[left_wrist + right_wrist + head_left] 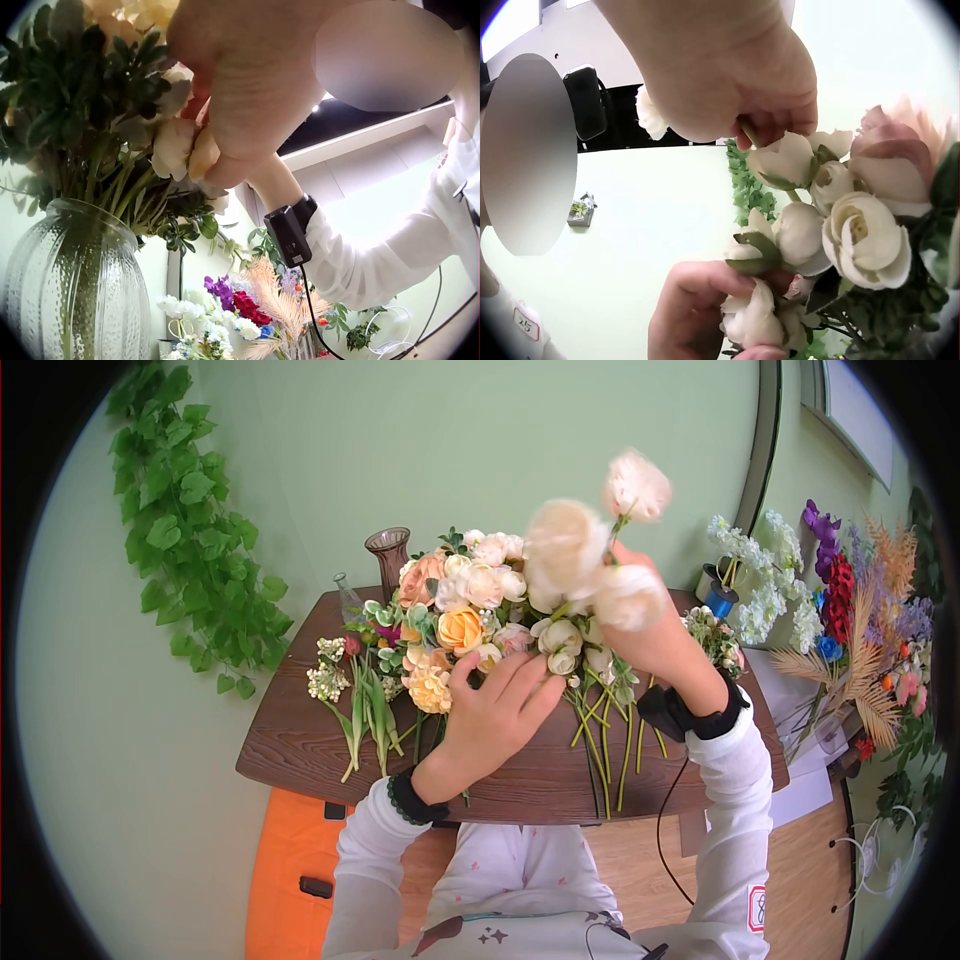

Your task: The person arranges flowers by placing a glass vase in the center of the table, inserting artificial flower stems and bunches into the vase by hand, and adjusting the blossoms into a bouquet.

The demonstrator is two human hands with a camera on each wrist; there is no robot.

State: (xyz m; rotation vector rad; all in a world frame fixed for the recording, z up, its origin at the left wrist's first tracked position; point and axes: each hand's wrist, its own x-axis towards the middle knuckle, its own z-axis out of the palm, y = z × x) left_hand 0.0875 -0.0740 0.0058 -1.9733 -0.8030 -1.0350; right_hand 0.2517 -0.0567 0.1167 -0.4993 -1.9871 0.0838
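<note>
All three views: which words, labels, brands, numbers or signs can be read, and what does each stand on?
Right wrist view: apparently "215", perhaps "25", on the red-bordered white label on the white long-sleeved garment; too blurred to be sure.
Left wrist view: tiny print on the black box-shaped wrist device, too small to read.
Nothing else is legible.

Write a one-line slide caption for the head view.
Over a dark wooden table, the right hand holds pale blooms while the left hand touches a mixed bouquet.
</note>
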